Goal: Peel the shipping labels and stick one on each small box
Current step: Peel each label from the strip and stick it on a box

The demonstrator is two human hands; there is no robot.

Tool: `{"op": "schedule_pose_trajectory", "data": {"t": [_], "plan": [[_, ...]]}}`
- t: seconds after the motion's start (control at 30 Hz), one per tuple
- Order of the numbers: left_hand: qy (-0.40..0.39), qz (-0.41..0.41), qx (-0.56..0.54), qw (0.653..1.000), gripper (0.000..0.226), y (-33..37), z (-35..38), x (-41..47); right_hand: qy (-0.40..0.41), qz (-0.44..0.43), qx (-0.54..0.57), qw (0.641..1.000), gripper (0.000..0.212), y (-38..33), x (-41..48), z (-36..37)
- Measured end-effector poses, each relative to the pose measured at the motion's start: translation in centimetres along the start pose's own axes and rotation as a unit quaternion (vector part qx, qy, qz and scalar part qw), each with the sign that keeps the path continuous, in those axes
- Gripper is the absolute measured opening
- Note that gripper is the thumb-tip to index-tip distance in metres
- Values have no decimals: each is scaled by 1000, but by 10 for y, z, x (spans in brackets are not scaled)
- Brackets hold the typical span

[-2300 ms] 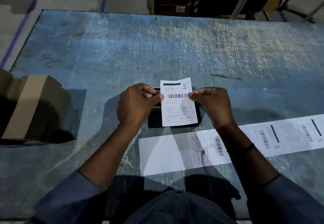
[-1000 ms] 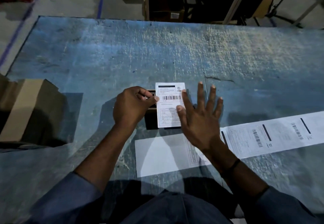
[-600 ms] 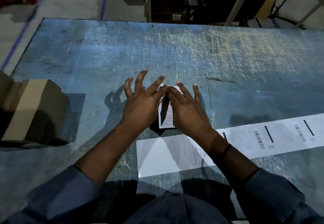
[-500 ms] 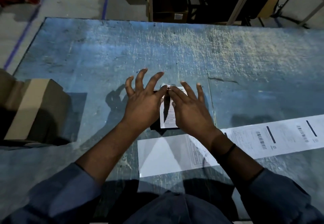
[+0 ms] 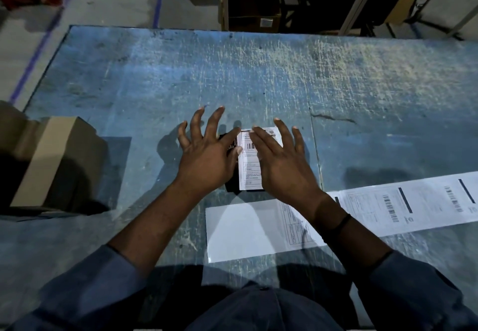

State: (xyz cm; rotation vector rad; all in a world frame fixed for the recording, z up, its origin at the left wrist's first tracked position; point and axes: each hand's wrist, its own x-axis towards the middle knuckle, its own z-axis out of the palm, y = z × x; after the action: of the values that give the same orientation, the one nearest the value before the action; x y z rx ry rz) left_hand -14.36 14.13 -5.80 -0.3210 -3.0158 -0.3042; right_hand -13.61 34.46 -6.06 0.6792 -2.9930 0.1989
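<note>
Label strip [image 5: 375,214] lies flat by the near edge of the desk [image 5: 258,72]. Its left part is peeled bare and its printed labels run off toward the right edge. Just beyond it, mid-desk, sits the small black box [image 5: 231,187] with a shipping label [image 5: 248,172] on top. Left hand [image 5: 207,160] and right hand [image 5: 282,165] are both flat with fingers spread straight, pressing the label and gripping nothing. Cardboard carton [image 5: 51,162] at the left edge, well apart. Past the fingertips, scratched blue surface runs to the far edge.
</note>
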Motion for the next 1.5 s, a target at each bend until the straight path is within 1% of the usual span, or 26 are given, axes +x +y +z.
{"op": "schedule_pose_trajectory", "data": {"t": [0.1,0.23,0.33,0.4,0.5,0.6,0.67,0.7,0.73,0.77,0.8,0.83,0.87,0.9,0.97,1.03,1.07,1.13,1.2,1.23,1.3,1.37,1.4,1.43,1.5], "plan": [[-27,-7,-23,999,58,-2,-1,4,-18,-2,35,999,58,6,8,-6],[-63,-22,-26,997,54,-6,2,9,-82,-2,118,990,51,22,33,-15],[-64,-36,-39,997,52,-7,7,6,-115,-2,154,981,46,35,43,-13],[-48,-35,-35,998,52,-7,9,3,-114,-5,138,984,49,44,41,-12],[-42,-38,-26,998,50,-7,9,3,-109,-6,84,990,56,59,35,-17],[-49,-46,-28,997,52,-5,9,2,-107,33,35,993,56,77,27,-24],[-68,-50,-43,996,56,-6,9,3,-75,69,-12,995,52,91,19,-27],[-86,-46,-60,993,58,-8,7,3,-36,90,-11,995,50,98,14,-27],[-104,-36,-79,991,60,-11,6,4,9,108,20,994,46,102,8,-28],[-113,-16,-94,989,62,-15,3,5,43,109,73,990,44,107,1,-26],[-110,14,-107,988,62,-20,2,3,45,92,135,986,51,108,-6,-24],[-98,52,-121,986,61,-25,-1,-2,23,52,184,981,63,106,-14,-20],[-90,91,-138,982,60,-29,-3,-8,-6,9,206,979,74,101,-23,-17],[-91,128,-148,976,62,-34,-4,-13,-25,-23,213,976,83,96,-30,-12],[-100,185,-121,970,76,-42,-3,-18,-31,-45,206,977,93,84,-34,-3],[-72,214,-66,972,89,-44,2,-14,-15,-58,171,984,98,76,-28,2],[-53,219,-50,973,91,-42,5,-11,-12,-70,154,985,98,72,-23,5],[-31,220,-47,974,86,-39,8,-2,-3,-97,141,985,91,70,-13,11],[-54,208,-82,973,82,-42,5,7,-9,-99,156,983,83,72,-7,10],[-85,202,-118,968,79,-44,-1,11,-20,-91,183,979,81,73,-6,7],[-166,197,-193,947,71,-47,-17,19,-66,-72,250,963,76,75,-6,-6],[-248,177,-227,925,62,-46,-32,25,-145,-45,301,941,62,74,-7,-20],[-267,173,-234,919,60,-44,-36,26,-166,-40,320,932,55,74,-7,-25],[-267,173,-240,917,60,-41,-39,27,-170,-39,336,926,50,73,-6,-28],[-247,175,-267,915,63,-35,-41,28,-153,-34,368,917,48,72,-2,-33]]}}
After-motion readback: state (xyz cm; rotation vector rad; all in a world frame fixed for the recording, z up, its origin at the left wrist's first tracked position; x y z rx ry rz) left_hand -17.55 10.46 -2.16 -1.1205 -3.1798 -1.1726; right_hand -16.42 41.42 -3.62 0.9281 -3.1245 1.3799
